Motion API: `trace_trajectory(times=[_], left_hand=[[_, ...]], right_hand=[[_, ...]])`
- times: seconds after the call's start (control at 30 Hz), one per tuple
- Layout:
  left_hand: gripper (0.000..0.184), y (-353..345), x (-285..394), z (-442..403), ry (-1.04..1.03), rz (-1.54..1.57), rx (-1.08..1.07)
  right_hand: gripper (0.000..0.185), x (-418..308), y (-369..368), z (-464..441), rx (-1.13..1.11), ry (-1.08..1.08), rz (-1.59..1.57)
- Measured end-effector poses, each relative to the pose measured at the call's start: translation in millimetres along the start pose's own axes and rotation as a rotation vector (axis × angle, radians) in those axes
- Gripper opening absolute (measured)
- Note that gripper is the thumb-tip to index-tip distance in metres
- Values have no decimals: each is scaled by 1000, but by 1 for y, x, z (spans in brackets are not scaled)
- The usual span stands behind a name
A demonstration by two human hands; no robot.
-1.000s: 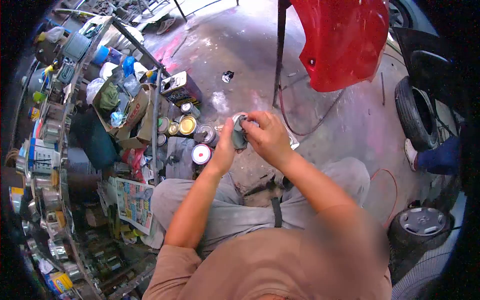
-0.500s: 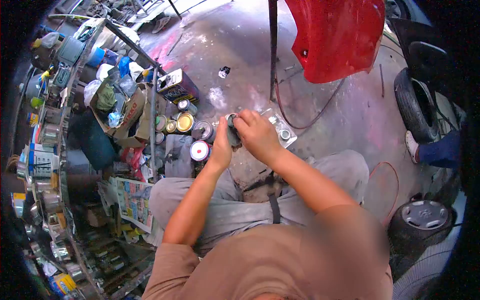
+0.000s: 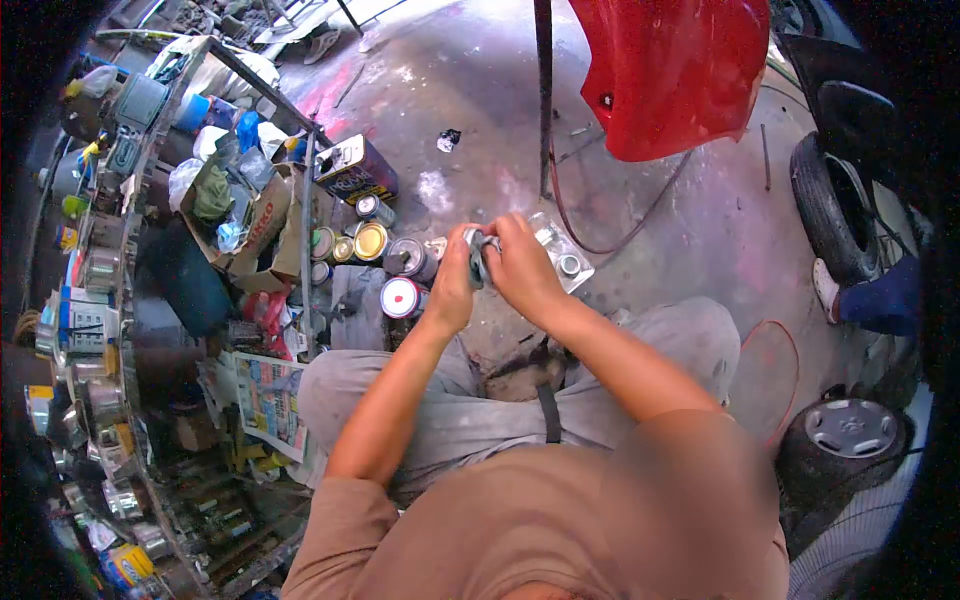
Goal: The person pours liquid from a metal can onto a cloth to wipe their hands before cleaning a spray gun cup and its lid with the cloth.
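A crumpled grey cloth [image 3: 478, 262] is held between my two hands, out in front of my knees. My left hand [image 3: 452, 288] closes on it from the left with the thumb side up. From the right, my right hand [image 3: 522, 268] grips it with bent fingers. Folds of the cloth stick out between the thumbs; whether anything is wrapped inside is hidden. Just left of my left hand stand a can with a white lid and red centre [image 3: 401, 298] and a dark-topped can [image 3: 408, 258]. A pale flat tray with a small round container [image 3: 569, 265] lies right of my right hand.
Several small cans, one yellow-topped [image 3: 370, 241], and a rectangular metal tin [image 3: 357, 172] stand at left. Beyond are a cardboard box of rubbish [image 3: 268, 225] and a cluttered shelf rack [image 3: 135, 330]. A red car panel [image 3: 675, 80] hangs ahead. Another person's leg [image 3: 880, 297] shows at right.
My hands have shifted slightly and turned, and more of the grey cloth shows between them. My right fingers have moved up and a little right.
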State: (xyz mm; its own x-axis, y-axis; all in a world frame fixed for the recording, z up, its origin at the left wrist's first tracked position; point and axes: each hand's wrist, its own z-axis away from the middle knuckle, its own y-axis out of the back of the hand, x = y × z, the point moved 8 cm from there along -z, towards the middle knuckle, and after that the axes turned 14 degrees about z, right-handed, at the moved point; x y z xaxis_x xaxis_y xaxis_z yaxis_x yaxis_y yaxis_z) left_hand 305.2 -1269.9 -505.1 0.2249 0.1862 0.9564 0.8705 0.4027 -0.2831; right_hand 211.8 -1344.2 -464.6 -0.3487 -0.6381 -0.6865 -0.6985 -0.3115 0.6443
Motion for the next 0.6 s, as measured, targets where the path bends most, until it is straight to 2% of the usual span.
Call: trace_trajectory(times=[0.07,0.1,0.13,0.2,0.3,0.33,0.43,0.53,0.6], left_hand=[[51,11,-16,3,288,164,57],[51,13,-18,1,282,132,64],[50,16,-19,0,277,100,72],[49,11,-4,-6,-37,-193,47],[49,-8,39,-3,-293,-582,-113],[50,-10,44,-3,-282,-579,-152],[51,-11,45,-4,-301,-585,-152],[53,0,26,-1,-300,-541,-33],[58,11,-7,1,-24,-229,46]], right_hand=[[17,-7,4,-5,-1,108,56],[17,-11,4,-6,-3,163,87],[16,0,-3,-6,-35,61,63],[14,22,-22,-3,-100,-136,20],[12,43,-74,29,-593,-741,-744],[11,35,-72,36,-631,-827,-929],[13,32,-66,31,-603,-803,-889],[14,27,-39,10,-389,-418,-254],[14,9,-20,2,-140,-95,-69]])
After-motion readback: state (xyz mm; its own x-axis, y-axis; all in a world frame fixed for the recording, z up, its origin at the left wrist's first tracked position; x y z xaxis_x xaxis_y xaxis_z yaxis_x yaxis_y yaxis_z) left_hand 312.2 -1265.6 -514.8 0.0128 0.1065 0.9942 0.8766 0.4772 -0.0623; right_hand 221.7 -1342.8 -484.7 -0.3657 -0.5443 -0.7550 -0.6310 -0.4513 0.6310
